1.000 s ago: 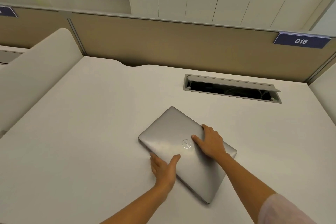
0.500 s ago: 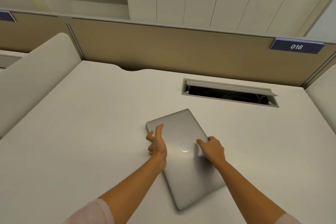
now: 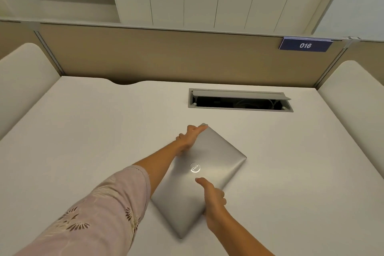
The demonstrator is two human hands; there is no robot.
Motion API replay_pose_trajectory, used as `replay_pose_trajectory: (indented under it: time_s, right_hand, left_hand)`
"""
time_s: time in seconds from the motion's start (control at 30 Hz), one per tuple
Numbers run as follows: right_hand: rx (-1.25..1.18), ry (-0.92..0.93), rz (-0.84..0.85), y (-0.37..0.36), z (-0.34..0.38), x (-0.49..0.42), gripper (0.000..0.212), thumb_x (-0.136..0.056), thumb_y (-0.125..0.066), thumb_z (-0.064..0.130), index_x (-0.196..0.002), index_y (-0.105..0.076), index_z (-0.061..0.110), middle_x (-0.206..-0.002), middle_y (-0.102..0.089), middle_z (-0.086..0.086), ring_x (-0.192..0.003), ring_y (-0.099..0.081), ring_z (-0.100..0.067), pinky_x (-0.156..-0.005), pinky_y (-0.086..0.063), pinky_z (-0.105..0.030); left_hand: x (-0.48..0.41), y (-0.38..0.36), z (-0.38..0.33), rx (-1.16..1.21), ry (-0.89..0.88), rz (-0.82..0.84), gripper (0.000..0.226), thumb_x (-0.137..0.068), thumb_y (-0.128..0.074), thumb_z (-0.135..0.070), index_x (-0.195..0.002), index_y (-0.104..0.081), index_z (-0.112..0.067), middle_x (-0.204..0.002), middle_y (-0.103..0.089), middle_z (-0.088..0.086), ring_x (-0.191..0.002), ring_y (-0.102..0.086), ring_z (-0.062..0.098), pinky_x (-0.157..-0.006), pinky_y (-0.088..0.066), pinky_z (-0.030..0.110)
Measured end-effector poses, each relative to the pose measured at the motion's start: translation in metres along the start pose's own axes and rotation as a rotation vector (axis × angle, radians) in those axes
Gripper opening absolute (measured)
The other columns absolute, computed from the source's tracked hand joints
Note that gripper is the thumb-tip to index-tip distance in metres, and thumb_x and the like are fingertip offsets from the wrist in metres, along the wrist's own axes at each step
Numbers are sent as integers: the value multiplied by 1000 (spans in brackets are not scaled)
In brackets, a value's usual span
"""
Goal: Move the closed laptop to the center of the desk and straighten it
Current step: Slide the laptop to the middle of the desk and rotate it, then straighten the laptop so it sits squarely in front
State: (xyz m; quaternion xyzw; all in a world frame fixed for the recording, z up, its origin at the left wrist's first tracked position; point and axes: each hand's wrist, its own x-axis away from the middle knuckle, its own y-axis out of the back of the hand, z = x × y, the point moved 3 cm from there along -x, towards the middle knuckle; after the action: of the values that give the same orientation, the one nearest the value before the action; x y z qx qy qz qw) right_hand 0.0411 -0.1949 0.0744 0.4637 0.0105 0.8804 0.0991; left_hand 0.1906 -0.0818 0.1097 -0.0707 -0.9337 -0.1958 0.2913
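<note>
A closed silver laptop (image 3: 216,164) with a round logo lies flat on the white desk (image 3: 93,131), near its middle. It sits skewed, one corner pointing toward the back of the desk. My left hand (image 3: 190,137) grips its far left edge near that corner. My right hand (image 3: 214,197) holds the near right edge, with the thumb resting on the lid and the fingers curled around the side.
An open cable hatch (image 3: 240,101) is set into the desk behind the laptop. A tan partition (image 3: 166,56) with a blue "016" sign (image 3: 305,45) closes the back. Low white dividers (image 3: 22,77) flank both sides. White cabinets stand beyond.
The laptop has turned clockwise, its far end swinging right. My left hand moved up to the far corner, and my right hand slid down to the near right edge.
</note>
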Motion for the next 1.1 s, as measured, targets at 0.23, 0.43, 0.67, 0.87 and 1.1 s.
replay_pose_trajectory:
  time_s: [0.23, 0.43, 0.67, 0.87, 1.1]
  right_hand:
    - [63, -29, 116, -12, -15, 13, 93, -71, -72, 53, -140, -30, 8, -126, -35, -5, -113, -46, -26, -102, -42, -39]
    - [329, -1, 292, 4, -4, 16, 96, -57, -72, 61, -137, -43, 17, -124, -51, -3, -105, -55, -19, -90, -51, -33]
    - [1297, 315, 249, 29, 46, 13, 44, -86, -52, 59, -80, -63, 17, -96, -73, -3, -84, -67, -19, -80, -46, -31]
    - [1368, 756, 28, 36, 108, -9, 51, -85, -54, 63, -117, -62, 24, -121, -65, 1, -116, -58, -23, -92, -44, -36]
    - [1681, 1003, 312, 56, 90, -58, 124, -65, -70, 73, -155, 2, 28, -164, 9, -1, -150, 9, -24, -121, 2, -44]
  left_hand:
    - [-22, -26, 7, -323, -119, -95, 71, -84, -43, -74, -138, -36, -29, -137, -43, 16, -127, -35, 34, -106, -28, 42]
    - [-22, -25, 29, -366, -261, -160, 70, -91, -45, -63, -147, -28, -25, -149, -38, 9, -137, -29, 30, -113, -19, 43]
    - [11, -26, 75, -363, -312, -281, 75, -94, -48, -55, -153, -12, -26, -161, 2, 12, -147, 11, 26, -117, 7, 45]
    - [69, -28, 121, -671, -426, -308, 106, -75, -34, -82, -153, 12, -26, -155, 31, 7, -137, 40, 21, -105, 32, 32]
    - [102, -31, 163, -988, -533, -180, 125, -69, -34, -93, -152, 9, -10, -156, 23, 12, -141, 30, 19, -112, 17, 46]
